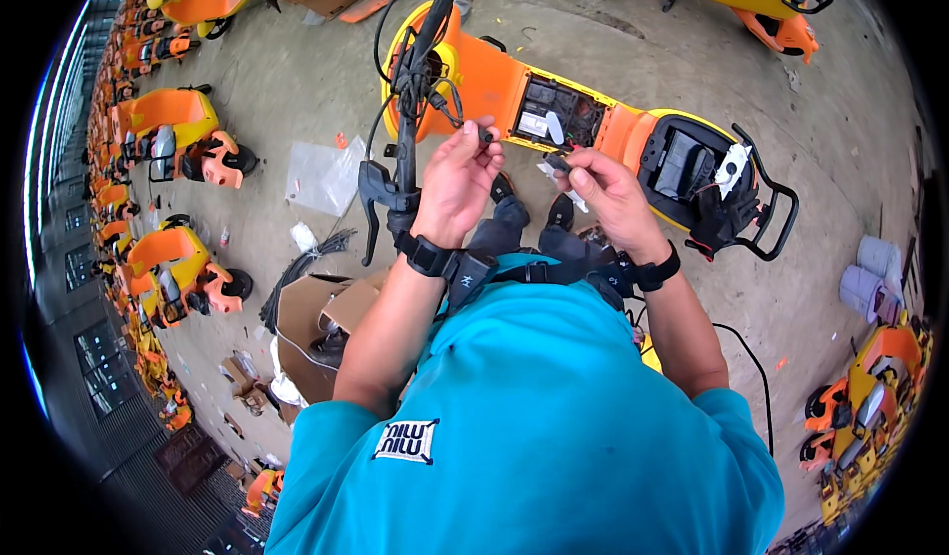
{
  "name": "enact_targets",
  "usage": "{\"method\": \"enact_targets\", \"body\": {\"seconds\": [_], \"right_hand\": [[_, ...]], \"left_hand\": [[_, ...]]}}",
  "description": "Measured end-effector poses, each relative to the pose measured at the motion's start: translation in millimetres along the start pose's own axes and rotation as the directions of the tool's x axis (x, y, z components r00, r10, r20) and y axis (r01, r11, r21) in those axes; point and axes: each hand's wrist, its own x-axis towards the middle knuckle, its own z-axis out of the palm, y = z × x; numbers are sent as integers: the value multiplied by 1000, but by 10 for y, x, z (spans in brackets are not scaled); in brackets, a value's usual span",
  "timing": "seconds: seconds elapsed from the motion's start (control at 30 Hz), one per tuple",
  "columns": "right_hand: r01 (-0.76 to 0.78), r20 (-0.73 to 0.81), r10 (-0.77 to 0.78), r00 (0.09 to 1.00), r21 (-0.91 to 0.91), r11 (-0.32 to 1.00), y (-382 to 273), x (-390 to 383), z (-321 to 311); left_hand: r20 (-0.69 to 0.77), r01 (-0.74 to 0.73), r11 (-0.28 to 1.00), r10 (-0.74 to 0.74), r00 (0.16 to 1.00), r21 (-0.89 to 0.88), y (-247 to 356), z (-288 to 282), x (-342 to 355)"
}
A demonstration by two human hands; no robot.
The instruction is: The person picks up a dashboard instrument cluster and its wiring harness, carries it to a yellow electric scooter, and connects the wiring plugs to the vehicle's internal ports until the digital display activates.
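Observation:
My left hand (455,181) pinches a small black connector-like piece (484,136) between thumb and fingers, just right of the handlebar. In my right hand (611,197) is another small dark piece (559,163), held at its fingertips; its exact kind is too small to tell. The two pieces are apart. Both hands are over the near side of a yellow and orange electric scooter (486,71). Its open floor compartment (561,108) shows dark parts and a white label. Black cables (425,85) bunch around the handlebar stem beside my left hand.
A black brake lever (372,221) juts out beside my left forearm. An open cardboard box (301,323) stands at lower left, near coiled black cable (287,283) and a clear plastic sheet (322,177). Parked scooters (168,120) line the left; purple-grey rolls (874,278) stand right.

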Motion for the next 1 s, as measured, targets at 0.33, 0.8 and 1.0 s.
{"method": "enact_targets", "body": {"seconds": [0.33, 0.8, 1.0], "right_hand": [[24, -92, -64, 994, -384, 923, -79, 178, 266], [-49, -116, 24, 993, -217, 975, 117, 352, 317], [-165, -58, 167, 984, 40, 986, 209, 401, 322]], "left_hand": [[-44, 21, 999, -20, 999, 28, 19, 23, -15], [37, 4, 1000, -3, 999, -18, 0, -70, 36], [52, -9, 1000, 10, 999, -4, -7, -86, 44]]}}
